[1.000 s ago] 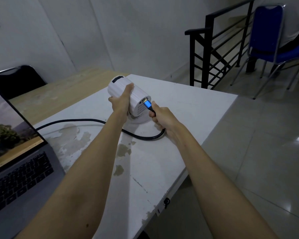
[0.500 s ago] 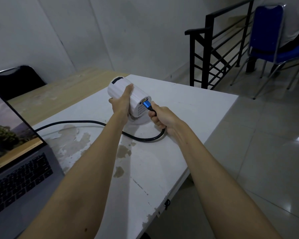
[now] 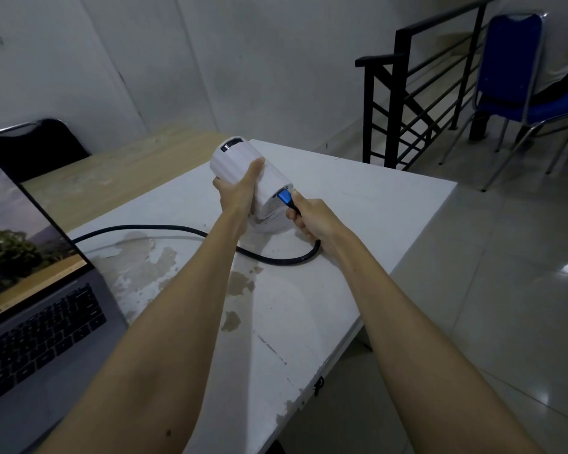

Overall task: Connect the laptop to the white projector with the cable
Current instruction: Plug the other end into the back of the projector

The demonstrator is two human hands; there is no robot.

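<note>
**Blue plug meets the back of a white projector**

Grey walls and a tiled floor frame a white table (image 3: pixel 358 204) with peeling paint, seen from the head camera looking forward and down along two bare forearms. At the table's middle, the left hand (image 3: pixel 238 194) wraps around the barrel of the white projector (image 3: pixel 243 165), thumb on top and fingers curled beneath, holding it tilted. The projector's long axis runs from lower right to upper left: its front end points up and away towards the far wall, while its rear face angles down towards the person. The right hand (image 3: pixel 312 217) is closed tight around the cable (image 3: pixel 164 228) just behind its blue plug (image 3: pixel 286 198), which sits against the rear face; whether the plug is fully seated cannot be told. From that fist the black cable loops down onto the tabletop, curves under the left forearm and runs left towards the open laptop (image 3: pixel 40 322), whose lit screen shows a landscape. The cable's far end is hidden behind the laptop's screen edge. A black chair (image 3: pixel 33 142) stands behind the laptop, a black railing (image 3: pixel 407 93) beyond the table, and a blue chair (image 3: pixel 512 60) at far right.
</note>
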